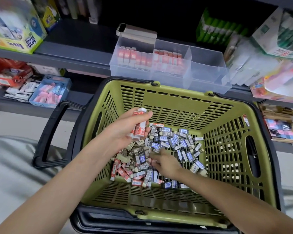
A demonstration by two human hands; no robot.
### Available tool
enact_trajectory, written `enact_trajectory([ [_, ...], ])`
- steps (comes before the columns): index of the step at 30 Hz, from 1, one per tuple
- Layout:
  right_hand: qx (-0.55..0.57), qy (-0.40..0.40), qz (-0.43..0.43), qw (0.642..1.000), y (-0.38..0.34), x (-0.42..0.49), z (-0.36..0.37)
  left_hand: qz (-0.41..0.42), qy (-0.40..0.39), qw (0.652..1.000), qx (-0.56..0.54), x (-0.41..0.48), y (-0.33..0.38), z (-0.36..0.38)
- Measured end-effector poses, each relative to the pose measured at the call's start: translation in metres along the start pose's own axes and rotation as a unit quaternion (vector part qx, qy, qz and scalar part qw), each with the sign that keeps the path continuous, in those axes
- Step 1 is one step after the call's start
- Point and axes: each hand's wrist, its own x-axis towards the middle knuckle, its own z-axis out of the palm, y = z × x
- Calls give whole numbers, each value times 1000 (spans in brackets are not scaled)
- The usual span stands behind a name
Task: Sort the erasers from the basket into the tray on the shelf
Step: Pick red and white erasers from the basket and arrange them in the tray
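Note:
A green basket (176, 98) with a black frame holds a heap of erasers (172, 144) in red, blue and grey sleeves. My left hand (125, 129) hovers over the basket's left side, shut on a bunch of red-sleeved erasers (139, 127). My right hand (164, 162) reaches down into the heap, fingers blurred among the erasers; whether it grips one is unclear. On the shelf behind stands a clear plastic tray (208, 76) with three compartments: red erasers (149, 58) fill the left and middle ones, the right one is bare.
A black basket handle (49, 134) sticks out at the left. A Power Glue box (17, 34) sits upper left, green and white packs (269, 36) upper right. A blue box of pink erasers (49, 92) lies on the lower shelf. Grey cloth (10, 166) lies at the lower left.

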Motion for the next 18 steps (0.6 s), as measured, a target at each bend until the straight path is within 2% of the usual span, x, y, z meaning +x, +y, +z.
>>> enact_trajectory([
  [3, -50, 35, -49, 997, 1, -3, 4, 1, -2, 1000, -5, 1, 0, -1],
  [5, -48, 15, -52, 997, -3, 3, 0, 3, -4, 1000, -7, 2, 0, -2],
  [11, 98, -92, -21, 991, 0, 13, -17, -3, -6, 1000, 0, 3, 0, -3],
  [14, 118, -144, -15, 982, 0, 19, -25, -7, -5, 1000, -2, 5, -1, -4],
  [18, 174, -165, 1, 971, 0, 15, -30, -15, 1, 1000, 3, 5, -2, -5],
])
